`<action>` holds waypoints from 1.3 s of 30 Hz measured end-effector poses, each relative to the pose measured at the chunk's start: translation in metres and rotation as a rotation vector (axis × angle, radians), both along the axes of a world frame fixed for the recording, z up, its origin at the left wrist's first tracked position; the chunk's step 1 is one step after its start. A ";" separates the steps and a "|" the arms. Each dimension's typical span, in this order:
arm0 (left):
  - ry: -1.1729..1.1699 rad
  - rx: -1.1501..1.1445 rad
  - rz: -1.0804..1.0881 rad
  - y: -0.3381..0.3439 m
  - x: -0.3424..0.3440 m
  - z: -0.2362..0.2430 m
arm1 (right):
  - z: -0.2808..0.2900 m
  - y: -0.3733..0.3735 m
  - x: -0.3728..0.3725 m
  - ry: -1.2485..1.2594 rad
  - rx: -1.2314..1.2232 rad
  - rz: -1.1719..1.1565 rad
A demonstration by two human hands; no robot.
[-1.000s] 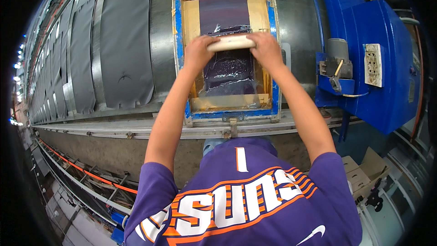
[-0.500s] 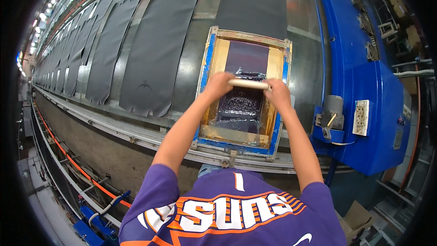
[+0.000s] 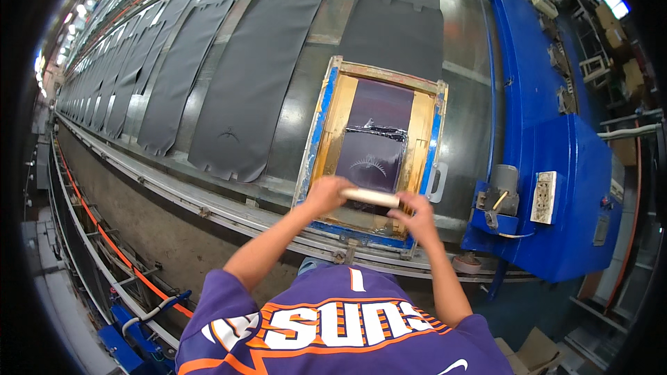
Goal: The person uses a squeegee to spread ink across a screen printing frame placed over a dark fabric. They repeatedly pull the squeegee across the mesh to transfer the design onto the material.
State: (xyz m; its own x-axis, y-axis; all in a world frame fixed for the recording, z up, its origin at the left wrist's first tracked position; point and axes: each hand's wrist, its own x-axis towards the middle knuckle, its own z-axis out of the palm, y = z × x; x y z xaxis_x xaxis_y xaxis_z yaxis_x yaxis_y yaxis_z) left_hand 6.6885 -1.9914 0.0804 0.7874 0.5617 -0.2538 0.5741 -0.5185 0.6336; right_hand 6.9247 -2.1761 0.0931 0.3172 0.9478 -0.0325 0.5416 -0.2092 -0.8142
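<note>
Both my hands grip a squeegee with a pale bar handle, over the near end of a screen-printing frame. My left hand is closed round its left end. At the right end, my right hand pinches the handle with thumb and fingers. The squeegee's blade is mostly hidden below the handle. Inside the frame, the dark mesh carries a glossy ridge of ink across its middle. A pale spiky arc design shows on the mesh between that ridge and the squeegee.
Dark fabric panels lie in rows on the long metal table, leading away to the left. Another panel lies just beyond the frame. A blue machine stands to my right. The table's metal rail runs along the near side.
My hands have drawn the squeegee toward me, from mid-screen to the frame's near end. The wet ink patch there is gone, showing the arc design. The view has shifted slightly.
</note>
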 end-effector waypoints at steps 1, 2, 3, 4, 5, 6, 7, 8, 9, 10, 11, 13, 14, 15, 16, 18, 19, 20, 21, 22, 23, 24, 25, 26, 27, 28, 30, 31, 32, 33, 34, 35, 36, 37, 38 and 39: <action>-0.095 0.018 -0.001 0.023 0.013 0.001 | -0.018 0.004 0.025 0.152 0.009 -0.240; -0.073 0.028 0.046 0.046 0.025 0.003 | -0.022 0.017 0.053 0.199 0.037 -0.388; -0.071 0.026 0.047 0.073 0.043 0.000 | -0.038 0.023 0.081 -0.005 0.064 -0.528; -0.085 0.033 0.074 0.092 0.064 -0.002 | -0.057 0.026 0.105 -0.128 0.077 -0.567; -0.149 0.099 0.054 0.106 0.085 -0.005 | -0.073 0.025 0.119 -0.249 0.078 -0.607; -0.127 0.040 0.075 0.113 0.102 -0.007 | -0.081 0.020 0.122 -0.044 0.008 -0.635; -0.141 0.101 0.088 0.111 0.099 -0.011 | -0.082 0.031 0.120 0.168 -0.042 -0.626; -0.156 0.162 0.100 0.110 0.098 -0.014 | -0.082 0.039 0.118 0.378 -0.095 -0.610; -0.183 0.204 0.125 0.101 0.087 -0.014 | -0.086 0.046 0.112 0.331 -0.058 -0.575; -0.211 0.241 0.144 0.083 0.079 -0.016 | -0.093 0.045 0.111 0.243 -0.034 -0.600; -0.264 0.275 0.105 0.065 0.068 -0.024 | -0.102 0.045 0.115 0.161 -0.001 -0.614; -0.307 0.347 0.093 0.025 0.040 -0.040 | -0.115 0.055 0.118 0.092 0.080 -0.631; -0.302 0.364 0.115 -0.003 0.025 -0.046 | -0.116 0.053 0.118 0.095 0.111 -0.644; -0.309 0.353 0.115 -0.027 0.008 -0.045 | -0.109 0.053 0.117 0.077 0.087 -0.655; -0.326 0.341 0.115 -0.048 -0.006 -0.039 | -0.098 0.053 0.115 0.049 0.067 -0.666; -0.313 0.338 0.037 -0.078 -0.033 -0.025 | -0.082 0.051 0.112 0.004 0.089 -0.668; -0.310 0.317 0.017 -0.087 -0.045 -0.021 | -0.069 0.055 0.108 -0.021 0.107 -0.668; -0.307 0.296 -0.005 -0.092 -0.057 -0.018 | -0.057 0.058 0.101 0.010 0.119 -0.674; -0.302 0.285 -0.024 -0.094 -0.068 -0.015 | -0.036 0.063 0.085 0.041 0.128 -0.674; -0.301 0.281 0.002 -0.090 -0.077 -0.008 | -0.021 0.067 0.072 0.067 0.137 -0.687; -0.299 0.275 0.028 -0.086 -0.088 -0.001 | -0.012 0.077 0.059 0.117 0.176 -0.666; -0.305 0.267 0.039 -0.077 -0.098 0.010 | -0.007 0.085 0.051 0.121 0.212 -0.648; -0.352 0.304 0.071 -0.063 -0.113 0.020 | -0.005 0.099 0.037 0.135 0.248 -0.625; -0.356 0.261 0.084 -0.046 -0.130 0.024 | -0.003 0.114 0.023 0.148 0.284 -0.603; -0.358 0.216 0.111 -0.035 -0.144 0.024 | 0.005 0.131 0.008 0.157 0.275 -0.573; -0.360 0.177 0.118 -0.016 -0.167 0.028 | 0.007 0.152 -0.014 0.121 0.289 -0.556; -0.404 0.256 0.138 0.021 -0.212 0.029 | 0.010 0.194 -0.059 0.042 0.306 -0.517; -0.388 0.249 0.161 0.037 -0.237 0.032 | 0.012 0.217 -0.089 0.072 0.325 -0.506; -0.372 0.241 0.185 0.052 -0.262 0.035 | 0.014 0.241 -0.121 0.101 0.343 -0.494; -0.366 0.243 0.192 0.070 -0.288 0.035 | 0.015 0.259 -0.150 0.132 0.349 -0.484; -0.358 0.246 0.200 0.089 -0.313 0.033 | 0.011 0.274 -0.173 0.110 0.309 -0.506; -0.351 0.249 0.208 0.110 -0.337 0.031 | 0.005 0.290 -0.195 0.088 0.269 -0.529; -0.350 0.248 0.221 0.135 -0.362 0.031 | 0.002 0.312 -0.219 0.080 0.244 -0.548; -0.341 0.237 0.235 0.154 -0.387 0.030 | 0.003 0.331 -0.247 0.077 0.214 -0.553; -0.331 0.228 0.246 0.172 -0.410 0.029 | 0.002 0.353 -0.277 0.045 0.250 -0.533; -0.313 0.217 0.261 0.191 -0.431 0.037 | 0.000 0.372 -0.301 0.004 0.285 -0.528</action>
State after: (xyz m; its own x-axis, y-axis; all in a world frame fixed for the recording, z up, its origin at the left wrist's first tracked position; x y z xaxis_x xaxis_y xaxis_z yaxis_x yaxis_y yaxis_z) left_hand 6.2574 -1.8004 0.1178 0.6322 0.7656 0.1193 0.5014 -0.5216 0.6903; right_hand 6.6234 -1.8037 0.0926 0.7478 0.6340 0.1972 0.4205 -0.2223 -0.8797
